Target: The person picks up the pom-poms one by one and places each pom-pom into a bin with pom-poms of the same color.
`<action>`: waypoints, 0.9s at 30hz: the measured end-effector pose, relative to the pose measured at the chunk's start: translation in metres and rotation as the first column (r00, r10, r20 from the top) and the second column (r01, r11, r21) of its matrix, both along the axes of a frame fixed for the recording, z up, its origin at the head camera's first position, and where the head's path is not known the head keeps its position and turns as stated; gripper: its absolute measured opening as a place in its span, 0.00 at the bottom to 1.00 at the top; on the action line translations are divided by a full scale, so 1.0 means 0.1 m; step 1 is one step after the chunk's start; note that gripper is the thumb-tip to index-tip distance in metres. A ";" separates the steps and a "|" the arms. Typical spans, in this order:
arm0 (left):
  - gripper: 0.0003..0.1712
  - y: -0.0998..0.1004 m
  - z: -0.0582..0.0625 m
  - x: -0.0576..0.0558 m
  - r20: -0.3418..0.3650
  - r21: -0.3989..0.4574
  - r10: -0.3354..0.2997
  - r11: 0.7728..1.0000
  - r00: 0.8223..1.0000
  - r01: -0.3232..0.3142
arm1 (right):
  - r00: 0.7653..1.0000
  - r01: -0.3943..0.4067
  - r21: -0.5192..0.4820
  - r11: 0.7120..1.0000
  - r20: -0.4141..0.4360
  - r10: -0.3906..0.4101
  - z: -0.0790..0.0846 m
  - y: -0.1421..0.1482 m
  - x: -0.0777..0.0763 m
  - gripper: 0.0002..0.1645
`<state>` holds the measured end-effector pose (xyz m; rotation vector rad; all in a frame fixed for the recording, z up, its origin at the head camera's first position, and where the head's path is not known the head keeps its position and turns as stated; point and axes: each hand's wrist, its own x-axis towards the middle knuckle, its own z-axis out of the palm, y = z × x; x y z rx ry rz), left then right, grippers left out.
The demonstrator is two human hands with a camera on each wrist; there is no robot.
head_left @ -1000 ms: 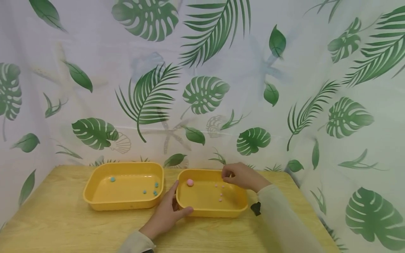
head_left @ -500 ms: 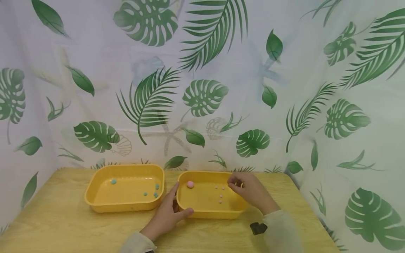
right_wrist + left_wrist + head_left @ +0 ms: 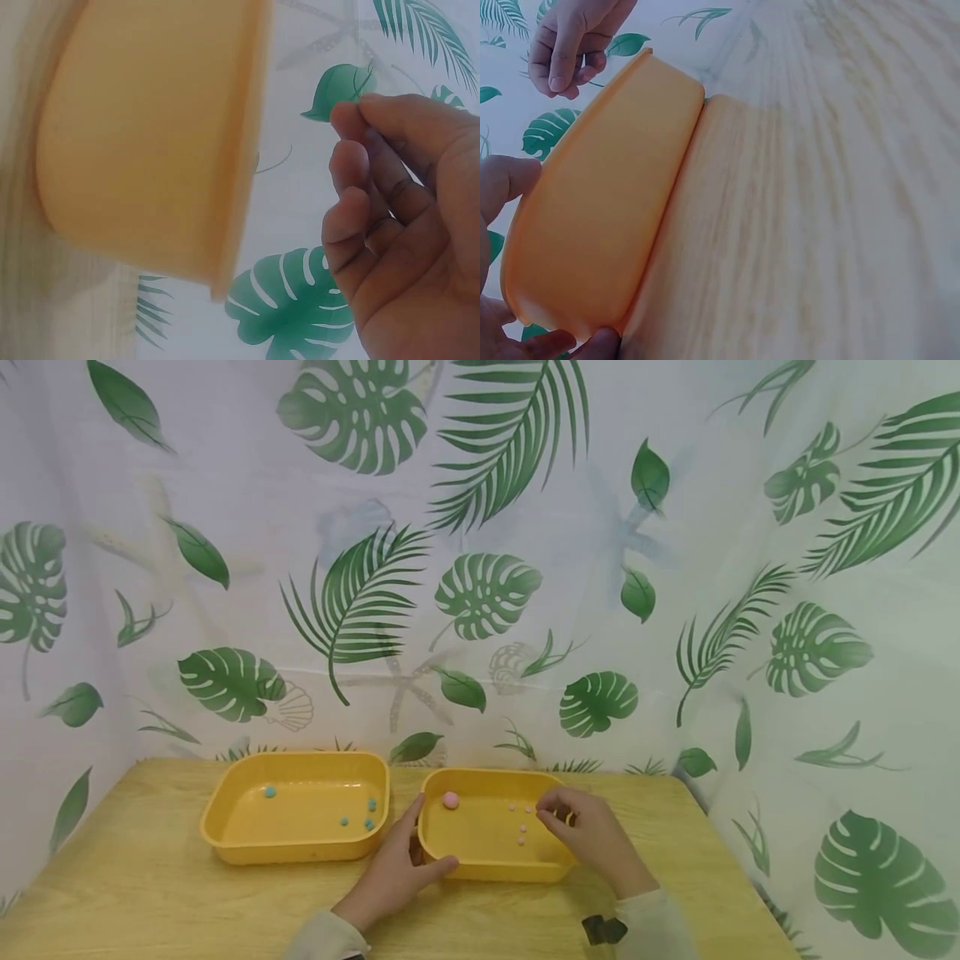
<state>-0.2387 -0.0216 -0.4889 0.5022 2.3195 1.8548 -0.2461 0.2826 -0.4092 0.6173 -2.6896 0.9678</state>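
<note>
My left hand [image 3: 393, 872] grips the near left corner of the right-hand yellow tray [image 3: 510, 870], thumb at the front and fingers along the side. The left wrist view shows that thumb [image 3: 510, 184] at the rim of the orange-looking tray wall [image 3: 607, 195]. Over the tray's right part is my right hand [image 3: 596, 839], thumb and forefinger tips together. Nothing shows between those tips in the right wrist view of the hand [image 3: 412, 217]. Several small pink balls, one of them a pink ball [image 3: 522, 828], lie close by. A bigger pink ball [image 3: 450, 800] sits at the far left inside.
A second yellow tray [image 3: 300, 852] stands to the left on the wooden table [image 3: 480, 927]. It holds several blue-green balls, among them a ball [image 3: 270, 792] at its back left. A leaf-printed curtain [image 3: 480, 718] hangs behind the table.
My right hand has come back from the tray's far edge, first rightward and nearer, then slightly left toward the small pink balls. My left hand keeps its hold, and the balls stay put.
</note>
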 end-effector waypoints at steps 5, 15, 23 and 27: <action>0.63 0.01 -0.02 0.02 0.006 -0.006 0.001 1.000 1.000 -0.001 | 0.999 -0.014 0.003 1.000 0.029 0.014 -0.08 0.04 0.06 0.03; 0.63 0.00 0.01 0.02 0.007 -0.030 0.012 0.999 1.000 -0.011 | 1.000 0.019 0.010 1.000 0.024 -0.019 -0.08 0.03 0.06 0.06; 0.65 0.04 0.01 -0.03 -0.016 -0.067 0.016 0.998 1.000 -0.017 | 1.000 0.002 0.011 1.000 -0.019 -0.002 -0.04 0.00 0.04 0.06; 0.67 0.07 0.00 -0.04 -0.013 -0.092 0.027 0.995 1.000 -0.029 | 0.999 -0.024 0.005 1.000 -0.025 0.024 -0.04 -0.01 0.05 0.05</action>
